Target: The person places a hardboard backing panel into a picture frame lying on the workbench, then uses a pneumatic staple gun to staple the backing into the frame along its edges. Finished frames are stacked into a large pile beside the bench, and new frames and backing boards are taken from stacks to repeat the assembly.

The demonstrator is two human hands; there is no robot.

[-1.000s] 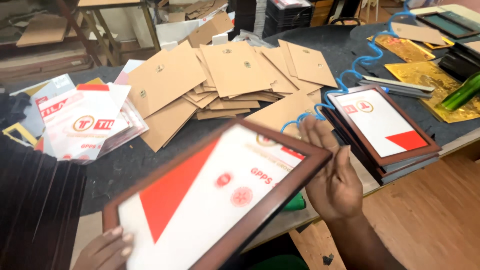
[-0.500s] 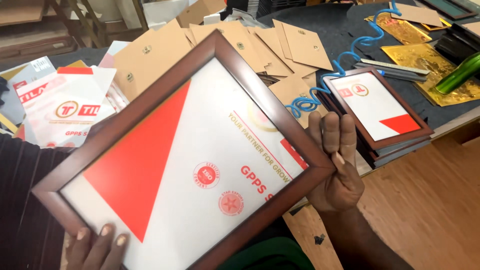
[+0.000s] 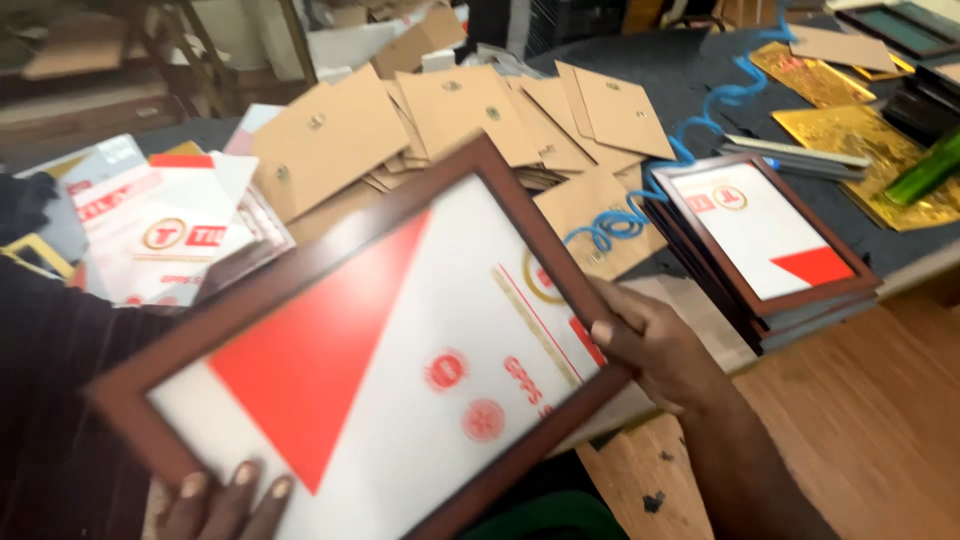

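Light: even, soft indoor, moderately bright | Glare: faint sheen on gold foil sheets | Shadows: dim under framed certificate, left edge dark | Blur: motion smear throughout, background soft

From my feed I see two bare hands, no gloves, rings or watch. The right hand runs into a bare forearm with no sleeve in sight. Of the left hand only fingers show, nails short and plain. No tools are strapped on.
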